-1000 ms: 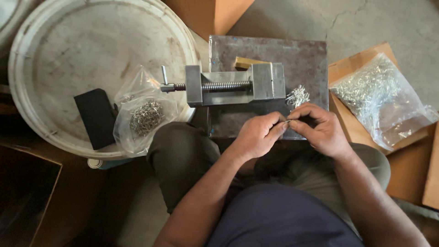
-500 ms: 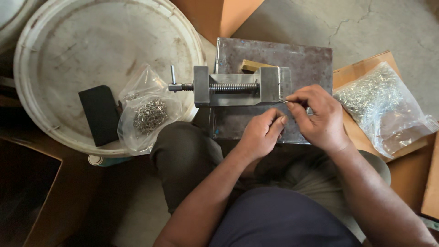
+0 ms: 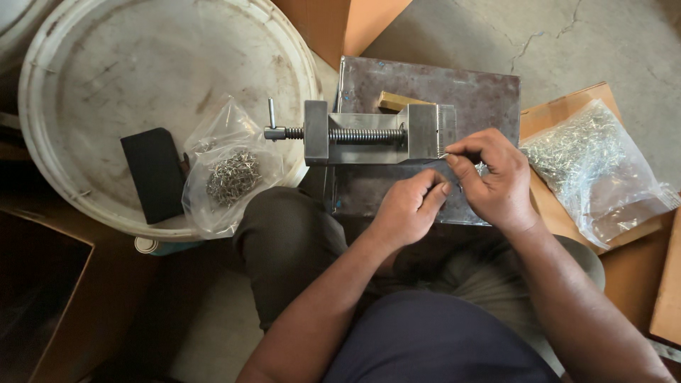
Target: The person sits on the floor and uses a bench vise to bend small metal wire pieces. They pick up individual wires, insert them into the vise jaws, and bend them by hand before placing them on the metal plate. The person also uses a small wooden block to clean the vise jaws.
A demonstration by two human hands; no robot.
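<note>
A small steel vise (image 3: pixel 372 132) with a threaded screw and a handle at its left end lies on a dark metal plate (image 3: pixel 454 92). My right hand (image 3: pixel 493 177) is at the vise's right jaw, fingertips pinched on a small metal part against the jaw. My left hand (image 3: pixel 410 206) sits just below and left of it, fingers curled, its fingertips close to the right hand's. What the left hand pinches is too small to make out. A small heap of metal parts is mostly hidden under my right hand.
A clear bag of small metal screws (image 3: pixel 230 174) and a black block (image 3: pixel 152 174) rest on a large white round lid (image 3: pixel 106 78) at left. A bigger bag of shiny parts (image 3: pixel 592 167) lies on cardboard (image 3: pixel 624 269) at right. A brass block (image 3: pixel 397 101) sits behind the vise.
My right hand has risen from the plate to the vise's right jaw, covering the loose heap of parts. The left hand stayed close beneath it. The view shifted slightly.
</note>
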